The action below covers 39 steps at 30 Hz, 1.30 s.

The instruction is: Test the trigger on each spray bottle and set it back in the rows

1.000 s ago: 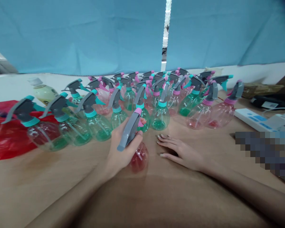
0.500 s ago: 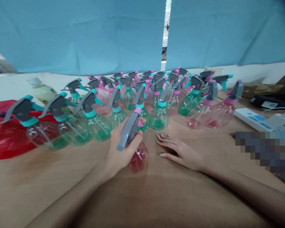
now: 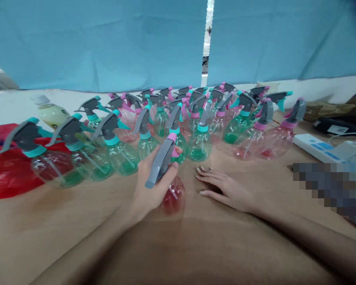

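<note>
My left hand is wrapped round the neck of a pink spray bottle with a grey trigger head, standing on the brown table right in front of me. Flat on the table just right of the bottle lies my right hand, fingers stretched out, holding nothing. Behind both hands stand several green spray bottles and pink spray bottles with grey triggers, crowded in rows.
A red plastic bag lies at the left with a pale yellow drink bottle behind it. A white power strip and dark packets sit at the right. A blue cloth hangs behind the table.
</note>
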{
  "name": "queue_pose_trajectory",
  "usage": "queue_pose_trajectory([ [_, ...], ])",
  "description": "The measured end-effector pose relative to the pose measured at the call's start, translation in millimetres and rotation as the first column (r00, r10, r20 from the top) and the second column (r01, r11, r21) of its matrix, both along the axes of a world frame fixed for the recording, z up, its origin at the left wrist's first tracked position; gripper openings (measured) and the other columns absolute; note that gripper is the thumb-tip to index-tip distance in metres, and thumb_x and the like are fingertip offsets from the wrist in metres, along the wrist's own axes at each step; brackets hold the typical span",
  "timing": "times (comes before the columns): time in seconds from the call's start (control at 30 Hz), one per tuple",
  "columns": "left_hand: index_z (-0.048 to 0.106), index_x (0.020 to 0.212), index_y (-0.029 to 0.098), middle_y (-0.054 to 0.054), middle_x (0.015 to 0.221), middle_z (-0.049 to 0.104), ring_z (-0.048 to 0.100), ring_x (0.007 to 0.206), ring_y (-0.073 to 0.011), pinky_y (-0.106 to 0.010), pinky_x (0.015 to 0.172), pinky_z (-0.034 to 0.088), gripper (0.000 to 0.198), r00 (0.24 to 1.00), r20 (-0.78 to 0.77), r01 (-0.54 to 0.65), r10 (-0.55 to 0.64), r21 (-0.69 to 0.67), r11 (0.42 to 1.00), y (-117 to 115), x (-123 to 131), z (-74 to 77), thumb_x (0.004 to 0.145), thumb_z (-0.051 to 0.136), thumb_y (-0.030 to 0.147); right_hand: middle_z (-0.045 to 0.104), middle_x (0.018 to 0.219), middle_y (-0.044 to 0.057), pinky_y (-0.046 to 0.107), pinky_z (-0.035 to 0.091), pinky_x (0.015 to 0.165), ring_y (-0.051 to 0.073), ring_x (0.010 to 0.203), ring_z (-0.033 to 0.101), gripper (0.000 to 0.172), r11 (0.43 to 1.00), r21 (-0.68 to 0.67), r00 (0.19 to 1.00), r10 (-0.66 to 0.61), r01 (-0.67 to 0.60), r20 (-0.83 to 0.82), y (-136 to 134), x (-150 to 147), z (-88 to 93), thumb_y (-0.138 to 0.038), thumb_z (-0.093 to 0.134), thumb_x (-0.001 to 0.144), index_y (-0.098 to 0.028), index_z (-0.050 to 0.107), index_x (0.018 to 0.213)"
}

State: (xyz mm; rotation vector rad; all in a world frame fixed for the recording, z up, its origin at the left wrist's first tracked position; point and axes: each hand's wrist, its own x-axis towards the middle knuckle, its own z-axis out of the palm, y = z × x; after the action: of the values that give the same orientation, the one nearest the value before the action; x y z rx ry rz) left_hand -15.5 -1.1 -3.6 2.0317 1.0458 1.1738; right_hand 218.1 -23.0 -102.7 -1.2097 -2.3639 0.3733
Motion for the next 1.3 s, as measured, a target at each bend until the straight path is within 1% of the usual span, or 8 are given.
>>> queue_pose_trajectory([
  [0.1,0.058,0.100,0.026,0.000,0.093,0.067,0.059,0.071,-0.0158,-0.028,0.062,0.047,0.020,1.000,-0.004,-0.009,0.009,0.002,1.000,-0.3,-0.1,0.1,0.081,0.055,0.025,0.045,0.143,0.006,0.045,0.030,0.112,0.022,0.135,0.036,0.052,1.000,-0.006,1.000,-0.003,0.003,0.017,-0.1,0.1,-0.1,-0.048,0.045,0.092,-0.022,0.044,0.137],
  [0.2,0.058,0.100,0.027,0.001,0.091,0.065,0.057,0.069,-0.0150,-0.027,0.059,0.045,0.019,1.000,-0.011,-0.003,0.003,-0.003,1.000,-0.3,-0.2,0.4,0.081,0.055,0.025,0.045,0.143,0.006,0.046,0.030,0.112,0.023,0.135,0.036,0.052,1.000,-0.010,1.000,-0.001,0.001,0.010,0.0,0.0,-0.2,-0.048,0.046,0.092,-0.022,0.044,0.137],
  [0.4,0.058,0.095,0.026,0.001,0.076,0.061,0.056,0.064,-0.0164,-0.029,0.057,0.045,0.017,1.000,-0.030,0.006,-0.007,-0.016,1.000,0.7,-1.5,1.1,0.078,0.055,0.024,0.046,0.142,0.006,0.045,0.031,0.112,0.022,0.135,0.037,0.051,1.000,-0.008,1.000,-0.002,0.002,0.018,0.5,0.1,0.0,-0.049,0.046,0.092,-0.023,0.045,0.136],
  [0.6,0.058,0.090,0.026,0.002,0.080,0.061,0.055,0.063,-0.0153,-0.030,0.063,0.046,0.013,0.999,-0.028,0.032,-0.032,0.017,0.999,1.7,-2.7,1.4,0.078,0.055,0.023,0.045,0.143,0.006,0.043,0.029,0.113,0.021,0.136,0.035,0.052,1.000,-0.001,0.999,0.000,0.000,0.039,1.1,0.5,-0.7,-0.048,0.044,0.093,-0.020,0.046,0.136],
  [0.73,0.058,0.086,0.024,0.001,0.080,0.060,0.053,0.060,-0.0140,-0.029,0.059,0.044,0.010,0.999,-0.005,0.044,-0.044,0.021,0.999,2.6,-2.8,0.3,0.078,0.055,0.021,0.045,0.143,0.006,0.043,0.029,0.113,0.022,0.135,0.035,0.053,1.000,-0.001,1.000,-0.005,0.005,0.030,0.5,0.4,-0.7,-0.048,0.045,0.093,-0.019,0.045,0.137],
  [0.97,0.057,0.082,0.024,-0.001,0.081,0.061,0.058,0.071,-0.0176,-0.032,0.065,0.045,0.005,0.998,0.039,0.058,-0.059,0.012,0.998,5.0,-3.7,-4.7,0.078,0.055,0.021,0.044,0.144,0.006,0.044,0.029,0.113,0.023,0.135,0.035,0.053,1.000,-0.003,1.000,-0.012,0.012,0.016,0.0,-0.1,-0.6,-0.049,0.046,0.092,-0.021,0.045,0.137],
  [1.1,0.056,0.082,0.024,0.000,0.077,0.059,0.054,0.064,-0.0157,-0.031,0.062,0.043,0.004,0.999,0.017,0.048,-0.048,-0.002,0.999,4.8,-4.3,-4.8,0.079,0.055,0.022,0.045,0.143,0.006,0.043,0.028,0.114,0.022,0.135,0.035,0.053,1.000,-0.003,1.000,-0.004,0.004,0.025,0.7,0.0,-1.1,-0.049,0.045,0.092,-0.019,0.046,0.136],
  [1.3,0.055,0.080,0.024,0.001,0.074,0.057,0.055,0.064,-0.0162,-0.031,0.060,0.043,0.003,0.998,0.002,0.060,-0.060,0.000,0.998,4.5,-4.9,-2.4,0.078,0.055,0.021,0.043,0.145,0.006,0.043,0.029,0.113,0.023,0.136,0.034,0.053,1.000,-0.011,0.999,-0.016,0.016,0.041,0.4,0.1,-0.9,-0.050,0.044,0.093,-0.019,0.046,0.137],
])
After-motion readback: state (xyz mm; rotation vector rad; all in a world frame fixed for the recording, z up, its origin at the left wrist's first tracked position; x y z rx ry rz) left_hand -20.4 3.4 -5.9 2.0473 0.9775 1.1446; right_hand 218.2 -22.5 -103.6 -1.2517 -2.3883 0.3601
